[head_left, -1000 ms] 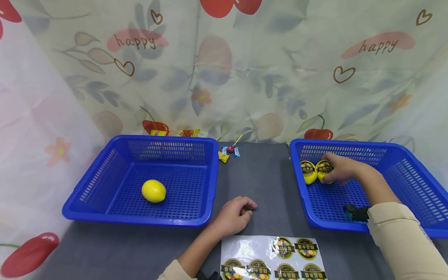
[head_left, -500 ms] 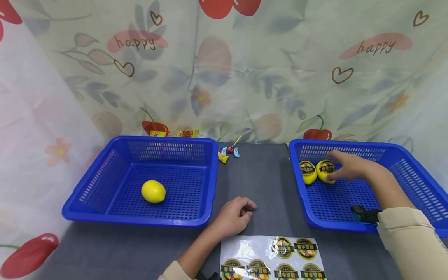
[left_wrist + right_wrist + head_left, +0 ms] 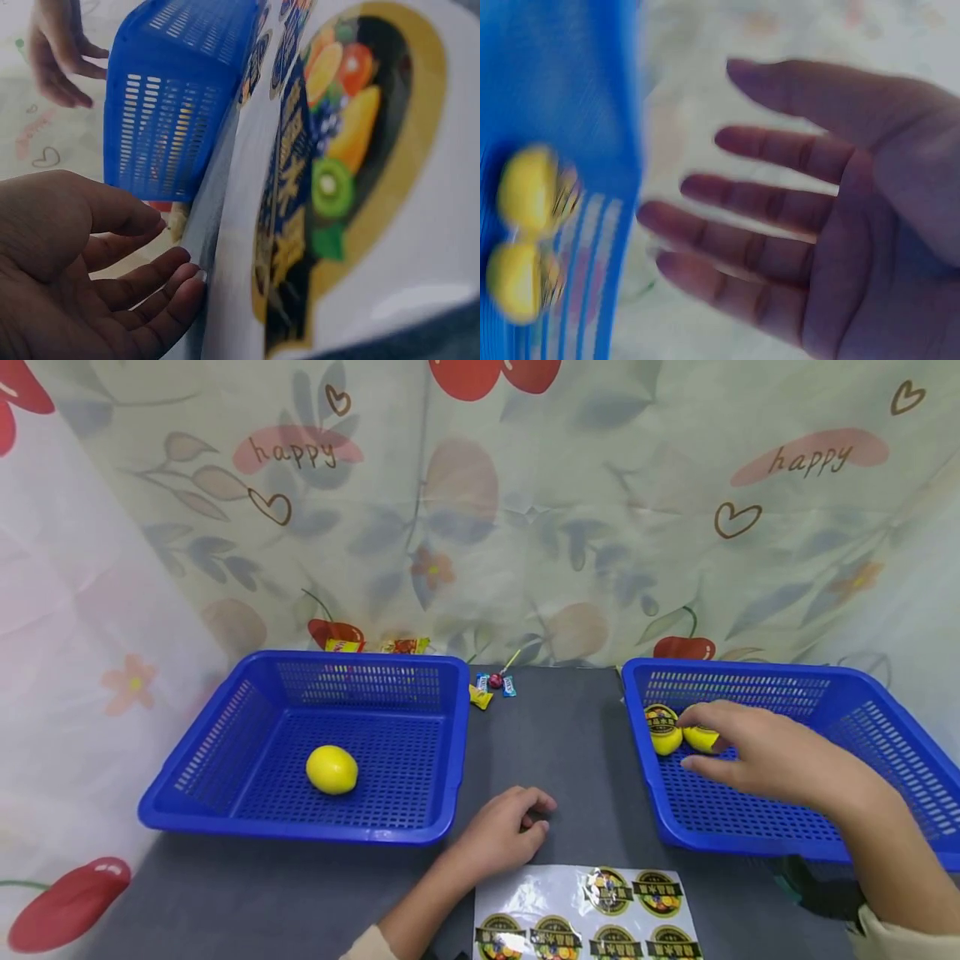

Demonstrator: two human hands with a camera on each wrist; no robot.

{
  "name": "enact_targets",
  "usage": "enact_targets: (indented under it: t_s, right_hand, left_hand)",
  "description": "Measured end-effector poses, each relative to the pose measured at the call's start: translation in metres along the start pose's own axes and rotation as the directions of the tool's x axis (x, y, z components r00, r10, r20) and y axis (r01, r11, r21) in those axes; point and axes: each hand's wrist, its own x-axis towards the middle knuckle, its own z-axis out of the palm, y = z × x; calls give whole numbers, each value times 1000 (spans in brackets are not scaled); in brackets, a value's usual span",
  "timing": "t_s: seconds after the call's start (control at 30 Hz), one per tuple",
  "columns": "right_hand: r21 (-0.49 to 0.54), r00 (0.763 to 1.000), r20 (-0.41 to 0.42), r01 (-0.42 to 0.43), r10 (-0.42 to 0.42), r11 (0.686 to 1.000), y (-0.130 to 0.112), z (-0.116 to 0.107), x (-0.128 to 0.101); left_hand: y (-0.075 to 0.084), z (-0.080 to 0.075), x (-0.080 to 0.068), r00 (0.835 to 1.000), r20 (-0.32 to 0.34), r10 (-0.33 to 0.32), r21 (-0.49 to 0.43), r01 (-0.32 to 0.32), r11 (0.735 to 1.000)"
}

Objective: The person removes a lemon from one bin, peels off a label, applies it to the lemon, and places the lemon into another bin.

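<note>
Plain lemon (image 3: 332,770): lies alone in the left blue basket (image 3: 225,727), left of frame centre.
Left hand (image 3: 501,835): low centre, fingers loosely curled, holding nothing, resting on the grey table (image 3: 570,760) just above the sticker sheet (image 3: 585,914).
Labelled lemons (image 3: 663,731): two, touching, in the far-left corner of the right blue basket (image 3: 885,710).
Right hand (image 3: 765,756): fingers spread and relaxed, empty, above the basket right beside the lemons.

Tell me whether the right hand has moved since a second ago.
Yes. The right hand has let go of the labelled lemon and drawn back toward the near rim of the right basket, fingers open.
</note>
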Motion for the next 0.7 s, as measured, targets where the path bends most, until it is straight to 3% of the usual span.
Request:
enact_targets:
  t_s: [0.1,0.2,0.3,0.4,0.47,0.53,0.6,0.67,0.7]
  right_hand:
    - [92,988,-53,152,-148,984,-32,18,-16]
    - [264,956,-4,285,-295,921,-58,53,-27]
    - [440,923,151,257,-353,860,-73,92,-31]
    - [452,913,262,170,-313,876,-74,119,-31]
    - [436,924,259,148,-281,888,-69,131,-30]
    - [439,935,233,144,-267,887,-61,138,-29]
    - [476,939,211,143,-270,868,-54,143,-27]
    - [502,941,194,147,-277,852,-50,147,-26]
    - [509,942,194,142,-275,849,-48,148,-25]
  left_hand:
    - [2,-3,-5,999,11,34,-6,-34,999]
    - [5,-7,-12,997,43,67,-35,-66,997]
    - [11,-15,-21,991,88,96,-94,-88,992]
    - [22,-31,-34,983,142,116,-175,-91,980]
    - [29,-47,-46,977,151,150,-225,-114,968]
    - [33,-69,-58,976,103,193,-248,-163,955]
    - [29,-96,-68,981,-24,190,-189,-191,963]
    - [18,-124,-75,975,-190,116,-44,-127,991]
    - [9,-137,-78,963,-267,44,31,-37,999]
